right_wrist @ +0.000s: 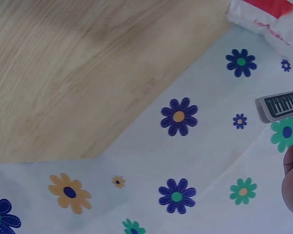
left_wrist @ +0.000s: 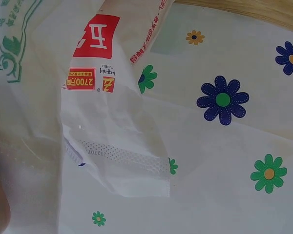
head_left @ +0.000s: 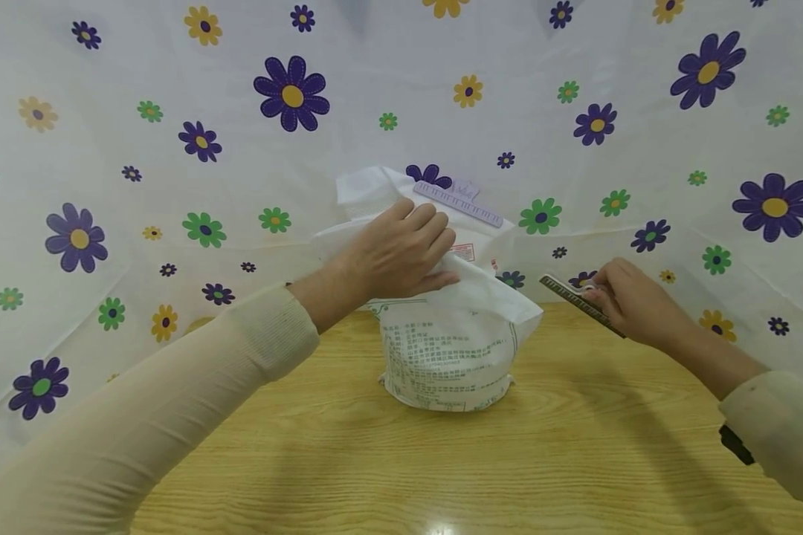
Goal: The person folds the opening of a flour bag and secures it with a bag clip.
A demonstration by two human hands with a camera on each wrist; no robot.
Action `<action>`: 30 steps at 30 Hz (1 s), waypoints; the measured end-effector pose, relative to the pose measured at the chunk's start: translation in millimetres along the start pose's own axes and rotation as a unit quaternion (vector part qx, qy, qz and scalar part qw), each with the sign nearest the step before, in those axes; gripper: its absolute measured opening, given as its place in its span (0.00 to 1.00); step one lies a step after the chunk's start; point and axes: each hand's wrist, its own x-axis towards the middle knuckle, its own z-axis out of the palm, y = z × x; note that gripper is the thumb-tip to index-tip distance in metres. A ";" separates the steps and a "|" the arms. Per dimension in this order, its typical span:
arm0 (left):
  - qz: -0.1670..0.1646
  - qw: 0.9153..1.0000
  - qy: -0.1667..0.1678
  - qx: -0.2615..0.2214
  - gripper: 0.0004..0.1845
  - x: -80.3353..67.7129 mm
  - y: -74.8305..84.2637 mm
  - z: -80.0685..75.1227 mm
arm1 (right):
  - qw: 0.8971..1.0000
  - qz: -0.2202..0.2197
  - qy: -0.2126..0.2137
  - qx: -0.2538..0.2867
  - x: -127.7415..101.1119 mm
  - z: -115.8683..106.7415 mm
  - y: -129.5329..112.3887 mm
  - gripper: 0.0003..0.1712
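Note:
A white flour bag (head_left: 448, 357) with green print stands upright on the table. My left hand (head_left: 404, 249) grips its folded top, fingers bent over the cloth; in the left wrist view only a bit of skin shows at the left edge. Behind that hand, a pale purple ruler-like clip (head_left: 458, 203) lies along the bag's raised upper flap. The flap of the bag (left_wrist: 122, 131) shows red labels in the left wrist view. To the right of the bag and apart from it, my right hand (head_left: 632, 305) pinches a light-edged bag clip (right_wrist: 281, 106) with a dark, slotted face.
The wooden table (head_left: 294, 461) carries the bag near its back edge. Behind it hangs a white cloth (head_left: 375, 59) printed with purple, yellow and green flowers. A dark band (head_left: 736, 444) shows at the right sleeve.

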 end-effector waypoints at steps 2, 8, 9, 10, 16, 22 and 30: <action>0.000 1.000 -0.001 0.001 0.29 0.3 0.1 -0.1 | 1.000 -0.001 0.006 0.006 2.3 -2.5 -4.5 0.08; 0.002 1.000 0.005 0.003 0.29 0.0 -0.2 0.8 | 1.000 -0.001 0.019 0.023 7.6 -9.8 -19.1 0.08; 0.001 1.000 0.006 0.003 0.29 -0.1 -0.2 1.0 | 0.999 -0.003 0.021 0.026 8.3 -10.7 -21.6 0.08; 0.001 1.000 0.008 0.003 0.29 -0.2 -0.3 1.2 | 0.999 -0.005 0.023 0.027 9.1 -11.5 -23.9 0.09; 0.002 1.000 0.011 0.001 0.28 -0.7 -0.2 1.5 | 0.999 -0.024 0.035 0.032 13.3 -17.4 -39.2 0.09; 0.002 1.000 0.026 0.002 0.29 -1.1 -1.4 3.7 | 0.997 -0.053 0.021 0.051 20.3 -21.3 -52.8 0.09; 0.010 1.000 0.025 -0.006 0.29 -0.1 -1.9 3.6 | 0.995 -0.067 0.007 0.069 30.2 -15.9 -64.5 0.10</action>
